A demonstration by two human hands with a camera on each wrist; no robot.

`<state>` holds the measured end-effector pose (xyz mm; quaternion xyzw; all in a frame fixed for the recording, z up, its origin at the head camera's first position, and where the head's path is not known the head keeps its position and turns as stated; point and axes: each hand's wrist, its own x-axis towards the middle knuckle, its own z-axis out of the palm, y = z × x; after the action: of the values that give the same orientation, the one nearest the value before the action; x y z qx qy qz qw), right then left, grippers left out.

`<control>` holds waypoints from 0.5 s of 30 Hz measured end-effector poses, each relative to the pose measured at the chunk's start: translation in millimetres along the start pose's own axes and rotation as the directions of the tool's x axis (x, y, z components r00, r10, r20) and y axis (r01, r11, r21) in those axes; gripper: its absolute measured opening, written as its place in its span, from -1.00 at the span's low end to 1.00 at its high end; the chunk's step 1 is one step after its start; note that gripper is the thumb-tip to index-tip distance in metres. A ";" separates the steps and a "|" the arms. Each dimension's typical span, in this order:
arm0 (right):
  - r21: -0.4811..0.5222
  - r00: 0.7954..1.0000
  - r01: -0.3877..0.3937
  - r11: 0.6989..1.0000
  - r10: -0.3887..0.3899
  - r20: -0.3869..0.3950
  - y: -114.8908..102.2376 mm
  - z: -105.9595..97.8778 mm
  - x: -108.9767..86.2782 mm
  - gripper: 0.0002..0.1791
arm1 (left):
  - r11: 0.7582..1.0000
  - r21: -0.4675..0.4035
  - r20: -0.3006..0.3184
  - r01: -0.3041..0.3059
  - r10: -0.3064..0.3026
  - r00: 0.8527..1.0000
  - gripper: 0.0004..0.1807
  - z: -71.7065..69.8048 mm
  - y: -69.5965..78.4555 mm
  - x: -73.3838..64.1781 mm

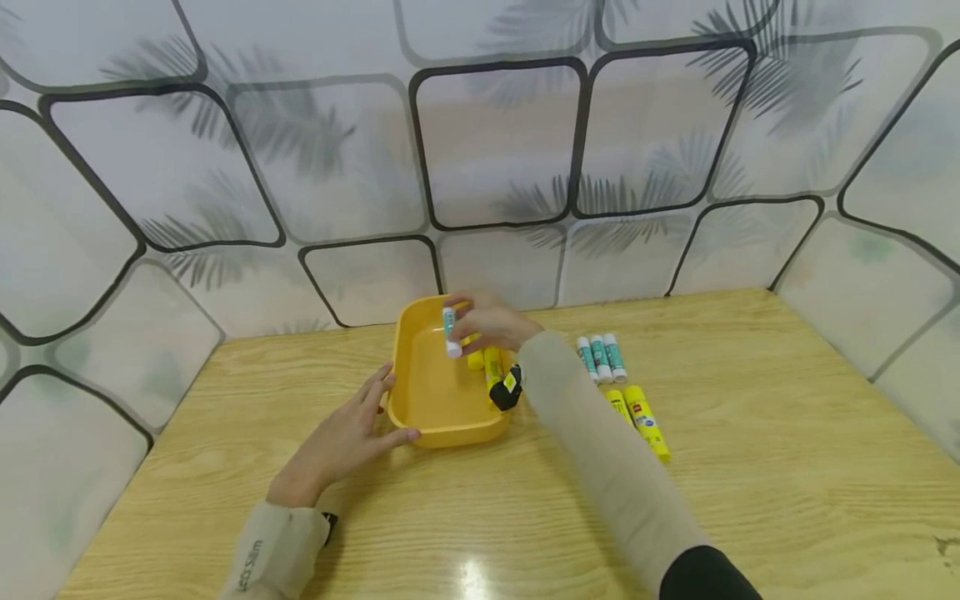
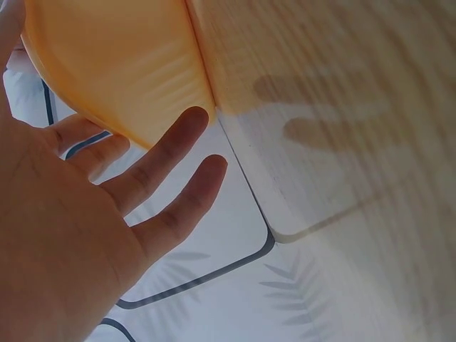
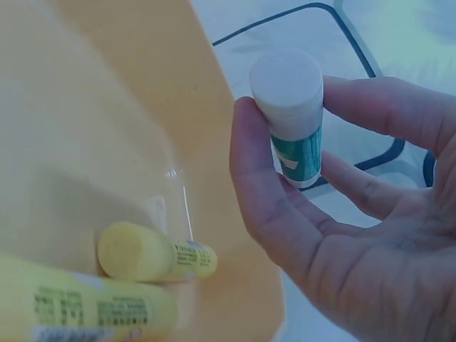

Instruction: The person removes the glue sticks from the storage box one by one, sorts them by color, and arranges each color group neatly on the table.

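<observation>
Over the yellow tray (image 1: 450, 436), my right hand (image 1: 491, 323) pinches a small white-and-teal glue stick (image 1: 450, 332) between thumb and fingers. The right wrist view shows its white end (image 3: 286, 80) turned toward the camera. Below it in the tray lie a short yellow glue stick (image 3: 135, 251) and a longer yellow glue stick (image 3: 85, 303), partly hidden by the right hand and wrist in the head view. My left hand (image 1: 341, 437) rests against the tray's left side with fingers spread, its thumb at the near-left corner.
On the wooden table (image 1: 780, 433) right of the tray, several white-and-teal glue sticks (image 1: 602, 358) lie in a row. Nearer me are two yellow glue sticks (image 1: 647, 421), one partly behind my right sleeve. A patterned wall covering (image 1: 498, 150) rises behind the tray.
</observation>
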<state>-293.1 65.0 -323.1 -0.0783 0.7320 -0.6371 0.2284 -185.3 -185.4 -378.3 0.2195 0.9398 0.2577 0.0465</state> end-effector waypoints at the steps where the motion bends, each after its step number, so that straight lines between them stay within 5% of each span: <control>1: -0.001 1.000 0.006 1.000 -0.006 -0.001 -0.1 -1.6 -1.3 -0.25 | 1.000 0.001 -0.002 -0.001 0.001 1.000 0.08 -0.3 0.3 0.0; 15: -0.086 0.999 0.047 0.995 -0.048 -0.011 -0.4 -27.2 -21.8 -0.25 | 1.000 0.012 0.002 -0.009 0.009 1.000 0.11 2.5 0.2 -1.4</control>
<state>-285.7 98.1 -315.3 -0.1010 0.7580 -0.6110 0.2048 -183.5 -184.7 -380.4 0.2240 0.9403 0.2522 0.0449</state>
